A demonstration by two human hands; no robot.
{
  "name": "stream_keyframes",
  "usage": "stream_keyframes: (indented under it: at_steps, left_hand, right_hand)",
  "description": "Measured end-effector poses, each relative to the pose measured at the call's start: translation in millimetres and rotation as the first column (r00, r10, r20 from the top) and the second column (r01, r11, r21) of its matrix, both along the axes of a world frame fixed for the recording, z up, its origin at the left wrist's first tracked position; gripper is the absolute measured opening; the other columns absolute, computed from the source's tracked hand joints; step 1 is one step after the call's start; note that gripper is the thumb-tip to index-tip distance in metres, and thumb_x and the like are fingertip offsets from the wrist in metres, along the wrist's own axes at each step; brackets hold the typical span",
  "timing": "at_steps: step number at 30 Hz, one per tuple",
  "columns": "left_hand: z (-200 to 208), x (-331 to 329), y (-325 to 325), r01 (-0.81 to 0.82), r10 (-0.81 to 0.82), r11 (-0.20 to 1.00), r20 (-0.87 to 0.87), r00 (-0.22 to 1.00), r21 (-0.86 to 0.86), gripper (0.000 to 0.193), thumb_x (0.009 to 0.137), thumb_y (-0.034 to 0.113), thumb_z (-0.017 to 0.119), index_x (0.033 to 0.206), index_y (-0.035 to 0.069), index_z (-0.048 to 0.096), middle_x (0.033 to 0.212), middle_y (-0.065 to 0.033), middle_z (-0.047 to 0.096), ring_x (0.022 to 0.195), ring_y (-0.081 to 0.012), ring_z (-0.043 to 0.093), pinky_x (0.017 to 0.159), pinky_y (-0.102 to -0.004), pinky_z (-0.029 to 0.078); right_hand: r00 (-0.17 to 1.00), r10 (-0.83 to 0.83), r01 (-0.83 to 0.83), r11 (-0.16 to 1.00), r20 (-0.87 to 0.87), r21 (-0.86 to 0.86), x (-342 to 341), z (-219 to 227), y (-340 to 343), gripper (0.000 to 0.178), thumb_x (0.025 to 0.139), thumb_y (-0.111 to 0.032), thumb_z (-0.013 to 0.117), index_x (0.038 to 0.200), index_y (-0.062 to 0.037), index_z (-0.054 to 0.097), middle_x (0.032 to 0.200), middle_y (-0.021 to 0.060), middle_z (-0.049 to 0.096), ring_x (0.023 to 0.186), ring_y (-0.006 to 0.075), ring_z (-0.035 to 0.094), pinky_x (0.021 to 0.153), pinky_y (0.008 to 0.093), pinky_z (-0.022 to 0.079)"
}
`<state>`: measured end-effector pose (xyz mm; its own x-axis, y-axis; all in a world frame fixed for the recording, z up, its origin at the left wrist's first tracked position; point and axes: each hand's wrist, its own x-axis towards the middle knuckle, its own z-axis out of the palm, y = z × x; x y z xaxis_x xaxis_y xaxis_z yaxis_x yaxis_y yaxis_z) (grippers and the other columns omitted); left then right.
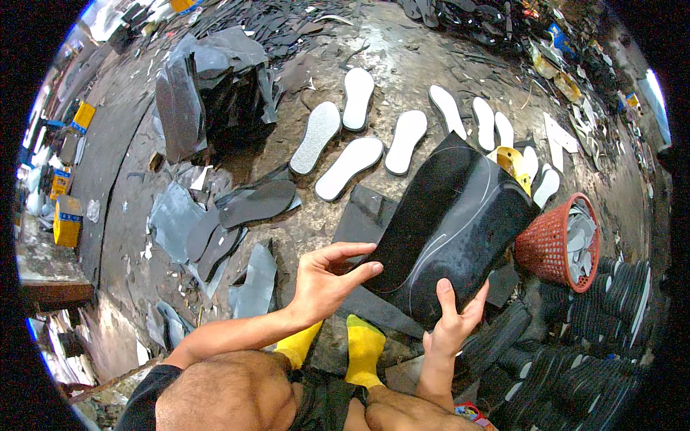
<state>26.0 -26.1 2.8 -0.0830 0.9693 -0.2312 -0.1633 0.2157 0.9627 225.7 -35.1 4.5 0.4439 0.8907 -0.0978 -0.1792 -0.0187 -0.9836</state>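
Observation:
I hold a black rubber sheet [453,223] with a pale sole outline drawn on it, tilted up in front of me. My left hand [327,276] grips its near left edge, thumb on top, fingers spread along the edge. My right hand [453,323] holds the near lower edge, thumb pressed on the black face. Below the sheet are my knees and two feet in yellow socks [363,345].
Several white sole cut-outs [348,167] lie on the grey floor beyond the sheet. Dark soles [255,202] and grey scraps lie to the left. A red mesh basket [550,248] of soles stands at right, beside stacked black soles [596,337]. A black sheet pile [208,90] stands far left.

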Motion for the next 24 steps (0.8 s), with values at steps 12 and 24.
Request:
stream_keyframes:
  at_steps: [12, 24]
  left_hand:
    - [-16.7, -1.7, 3.4, 0.196, -0.181, 0.977, -0.166, 0.969, 0.078, 0.063, 0.087, 0.008, 0.079, 0.144, 0.011, 0.053, 0.128, -0.0101, 0.061, 0.107, -0.0157, 0.063, 0.085, -0.0326, 0.06]
    - [-25.8, -4.8, 5.3, 0.168, -0.16, 0.986, -0.22, 0.962, 0.019, 0.068, 0.075, 0.022, 0.091, 0.135, 0.017, 0.061, 0.133, -0.0028, 0.052, 0.121, -0.0208, 0.055, 0.093, -0.0373, 0.055]
  right_hand:
    - [0.378, 0.259, -0.561, 0.828, 0.889, -0.003, -18.6, 3.5, 3.7, 0.045, 0.077, -0.023, 0.086, 0.116, -0.0098, 0.07, 0.124, 0.0136, 0.069, 0.115, 0.0338, 0.065, 0.103, 0.0447, 0.048]
    - [0.868, 0.496, -0.497, 0.868, -0.027, -0.018, -31.5, -49.3, 7.6, 0.02, 0.103, -0.015, 0.059, 0.111, 0.003, 0.064, 0.11, 0.0109, 0.069, 0.097, 0.0154, 0.065, 0.087, 0.0296, 0.052]
